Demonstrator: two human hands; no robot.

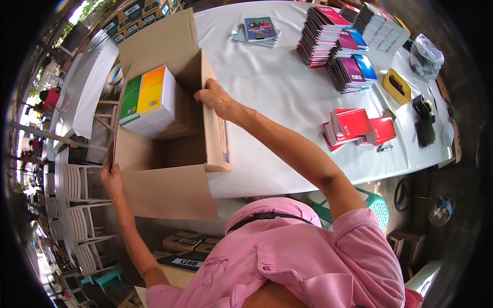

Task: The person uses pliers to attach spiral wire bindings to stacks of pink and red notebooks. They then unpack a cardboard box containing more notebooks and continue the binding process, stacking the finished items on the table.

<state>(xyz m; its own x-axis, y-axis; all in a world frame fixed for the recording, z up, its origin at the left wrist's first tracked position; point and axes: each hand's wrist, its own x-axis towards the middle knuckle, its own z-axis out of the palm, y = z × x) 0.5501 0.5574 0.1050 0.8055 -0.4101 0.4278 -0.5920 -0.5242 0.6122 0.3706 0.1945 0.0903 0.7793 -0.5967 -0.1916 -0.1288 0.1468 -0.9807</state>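
An open cardboard box point(213, 128) stands at the left end of the white-covered table, its near and far flaps folded outward. Inside, toward the far end, sit two tall stacks of notebooks side by side, one with a green cover point(132, 97) on top and one with a yellow-orange cover point(153, 90). The near part of the box shows bare cardboard. My right hand point(214, 97) grips the top edge of the box's right wall, fingers curled over it. At the left wall, my left hand point(111, 179) holds the edge near the front corner; some fingers are hidden behind the cardboard.
Tall notebook stacks point(321, 38) fill the table's far right. Red notebooks point(349, 126) lie nearer, beside a yellow tray point(396, 86), a plastic bag point(427, 55) and a dark brush point(425, 131). Thin books point(260, 29) lie at the back. White chairs point(79, 182) stand left; a green stool point(377, 205) is below the table edge.
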